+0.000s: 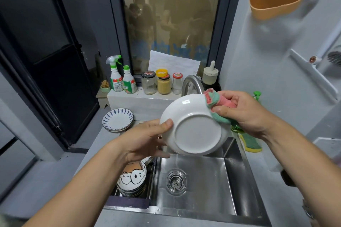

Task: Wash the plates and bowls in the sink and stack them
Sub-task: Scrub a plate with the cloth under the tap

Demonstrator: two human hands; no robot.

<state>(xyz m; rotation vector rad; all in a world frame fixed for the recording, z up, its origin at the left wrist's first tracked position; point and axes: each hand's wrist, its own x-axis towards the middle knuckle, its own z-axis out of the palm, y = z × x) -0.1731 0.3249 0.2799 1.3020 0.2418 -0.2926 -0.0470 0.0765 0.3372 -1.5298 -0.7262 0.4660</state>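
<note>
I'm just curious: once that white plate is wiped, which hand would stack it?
Left, probably. The left hand grips the white plate and is nearer the striped plates on the counter; the right hand holds the cloth.

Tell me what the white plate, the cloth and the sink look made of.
The white plate: likely glazed ceramic, glossy with sharp highlights and a raised foot ring. The cloth: soft woven or terry fabric, matte pink and teal, bunched into folds. The sink: stainless steel by the look, brushed grey with dull reflections.
</note>
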